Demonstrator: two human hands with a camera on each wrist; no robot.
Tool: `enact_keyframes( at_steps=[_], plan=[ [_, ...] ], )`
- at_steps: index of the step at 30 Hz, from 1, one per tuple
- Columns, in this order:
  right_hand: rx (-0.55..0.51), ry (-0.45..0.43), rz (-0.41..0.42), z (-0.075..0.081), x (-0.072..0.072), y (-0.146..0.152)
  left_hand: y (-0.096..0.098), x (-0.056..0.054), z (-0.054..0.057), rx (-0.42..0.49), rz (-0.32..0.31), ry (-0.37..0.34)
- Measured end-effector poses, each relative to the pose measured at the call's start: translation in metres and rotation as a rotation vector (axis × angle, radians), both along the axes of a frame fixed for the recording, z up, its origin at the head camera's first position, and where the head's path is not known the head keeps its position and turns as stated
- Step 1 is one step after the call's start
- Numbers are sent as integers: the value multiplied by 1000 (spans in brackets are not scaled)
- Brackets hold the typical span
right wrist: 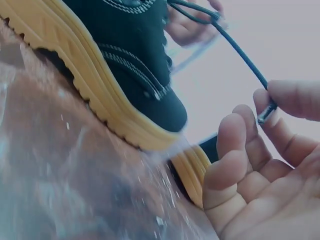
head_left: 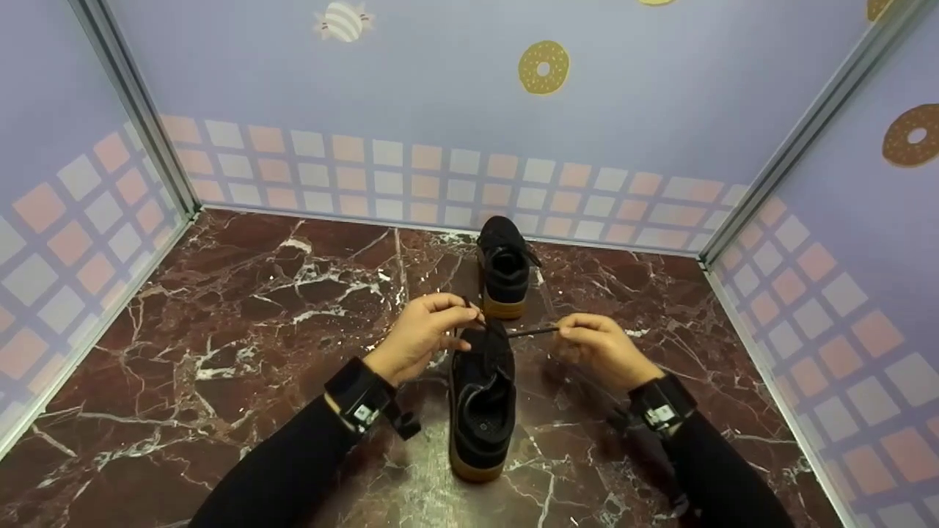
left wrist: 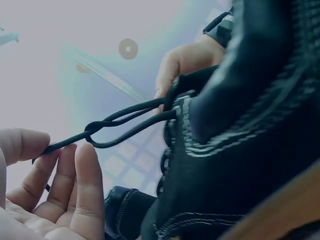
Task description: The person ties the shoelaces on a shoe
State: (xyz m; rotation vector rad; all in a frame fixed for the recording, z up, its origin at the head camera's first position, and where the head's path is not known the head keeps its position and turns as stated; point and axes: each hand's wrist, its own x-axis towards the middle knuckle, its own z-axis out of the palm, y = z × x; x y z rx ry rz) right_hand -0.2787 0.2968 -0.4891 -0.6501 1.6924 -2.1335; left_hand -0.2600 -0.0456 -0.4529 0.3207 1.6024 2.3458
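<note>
A black low-cut shoe with a tan sole stands on the floor, its heel toward me. My left hand is at the left of its tongue and pinches one end of the black shoelace between thumb and forefinger. In the left wrist view the lace runs from the top eyelets through a loose loop. On the other side, my right hand pinches the other lace end, its tip showing past the thumb. That strand is drawn out straight to the right.
A matching black shoe stands just beyond the toe, near the back wall. The floor is dark red marble-patterned. Pale purple panels with candy and donut prints rise at the back and both sides, joined by grey corner posts.
</note>
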Motion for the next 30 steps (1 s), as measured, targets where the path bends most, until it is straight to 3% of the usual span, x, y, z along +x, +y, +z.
enact_keyframes(
  at_steps=[6,11,17,21,24,30],
  plan=[
    [-38,11,-29,4,2,19,-13,17,-12,-15,22,-9],
    [-169,-22,-8,10,6,15,-18,29,-23,-6,69,-21],
    [-406,-61,122,15,11,-11,-15,39,-26,67,43,39],
    [-511,-36,222,17,12,-27,-13,40,-28,120,27,77],
    [-523,-34,257,17,12,-31,-13,40,-29,145,14,81],
    [-476,-90,213,14,10,-26,-17,41,-29,149,-50,99]
  ],
)
